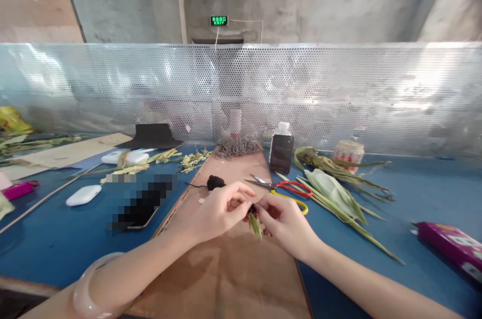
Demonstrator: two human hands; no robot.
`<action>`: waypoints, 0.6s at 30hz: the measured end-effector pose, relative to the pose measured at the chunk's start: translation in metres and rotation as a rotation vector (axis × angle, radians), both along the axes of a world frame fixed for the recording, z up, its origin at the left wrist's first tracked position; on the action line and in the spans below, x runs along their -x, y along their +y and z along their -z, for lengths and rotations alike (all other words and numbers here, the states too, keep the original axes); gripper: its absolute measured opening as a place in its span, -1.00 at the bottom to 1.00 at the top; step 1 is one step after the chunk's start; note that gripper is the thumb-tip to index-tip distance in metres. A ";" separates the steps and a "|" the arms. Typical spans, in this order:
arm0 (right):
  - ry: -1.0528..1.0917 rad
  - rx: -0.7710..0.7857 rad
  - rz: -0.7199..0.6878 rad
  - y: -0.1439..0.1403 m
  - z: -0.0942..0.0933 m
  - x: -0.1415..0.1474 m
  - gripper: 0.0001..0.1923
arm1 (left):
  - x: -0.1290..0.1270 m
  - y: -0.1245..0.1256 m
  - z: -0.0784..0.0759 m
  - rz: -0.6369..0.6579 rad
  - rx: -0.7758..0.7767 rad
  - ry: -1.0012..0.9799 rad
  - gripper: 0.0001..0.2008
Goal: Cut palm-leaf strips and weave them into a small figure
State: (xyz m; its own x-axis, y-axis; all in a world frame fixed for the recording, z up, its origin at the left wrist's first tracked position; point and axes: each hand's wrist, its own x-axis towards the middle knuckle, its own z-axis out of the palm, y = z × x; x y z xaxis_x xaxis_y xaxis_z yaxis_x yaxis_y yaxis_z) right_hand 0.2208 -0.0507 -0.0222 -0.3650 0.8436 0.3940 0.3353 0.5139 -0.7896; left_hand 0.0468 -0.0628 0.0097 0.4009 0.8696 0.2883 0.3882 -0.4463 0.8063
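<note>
Over the brown board, both of my hands meet around a small green leaf piece [256, 227] with something dark at its upper end. My left hand [218, 211] is closed, its thumb and fingers pinching the dark end. From the other side my right hand [284, 221] pinches the same piece; its lower fingers are curled and partly hidden. A small ball of black yarn [216, 182] lies just beyond my left hand, a strand trailing left. Behind my right hand rest scissors with red handles [293, 188] and a yellow-handled pair [301, 204], partly covered by that hand.
Right of the board [226, 279] lie green husks [335, 193], dried leaves [327, 166] and a purple packet [450, 248]. A phone [281, 153] leans on a bottle [285, 129]. Leftward are a white case [83, 195] and another phone [145, 208]. Perforated metal [301, 83] stands behind.
</note>
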 end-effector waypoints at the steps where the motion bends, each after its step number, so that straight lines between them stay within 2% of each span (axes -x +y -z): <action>1: 0.002 0.000 0.002 0.000 0.000 0.000 -0.81 | 0.000 0.001 0.002 0.028 0.006 -0.014 -0.80; 3: 0.005 0.002 0.007 0.000 0.000 -0.001 -0.82 | 0.001 0.005 0.008 0.060 0.014 -0.036 -0.80; 7: 0.010 0.009 0.008 0.000 -0.002 0.000 -0.83 | 0.003 0.009 0.014 0.029 0.006 -0.025 -0.83; 18: 0.012 0.005 -0.002 -0.002 -0.003 0.002 -0.79 | 0.002 0.007 0.010 -0.057 -0.081 0.050 -0.86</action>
